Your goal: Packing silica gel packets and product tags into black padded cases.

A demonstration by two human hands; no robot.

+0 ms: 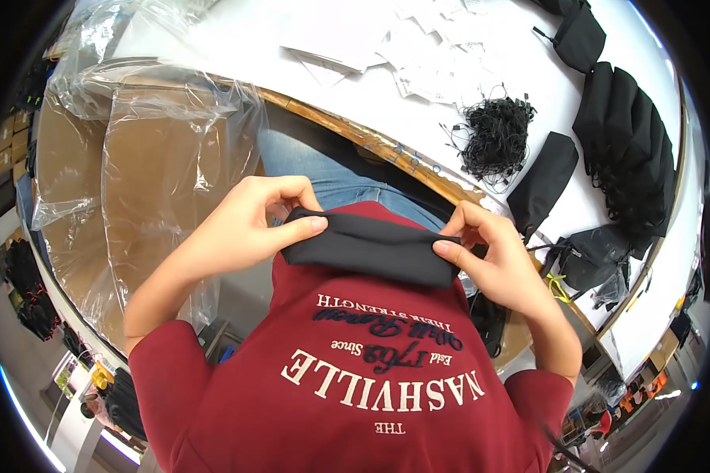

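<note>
A small black fabric pouch (371, 249) is stretched sideways in front of my red shirt, above my lap. My left hand (264, 214) pinches its left end between thumb and fingers. At the other end, my right hand (493, 254) grips the corner the same way, thumb on the near face. The pouch looks flat and long, its upper edge slightly folded. Beyond my right hand, a similar black pouch (546, 175) lies on the white table (450, 126).
A tangle of thin black cords (497, 135) sits on the table, near scattered white papers (426, 47). Several black pouches (627, 142) are stacked in a row at the right. A cardboard box (154, 181) lined with clear plastic stands at my left, beside the table's wooden edge (331, 118).
</note>
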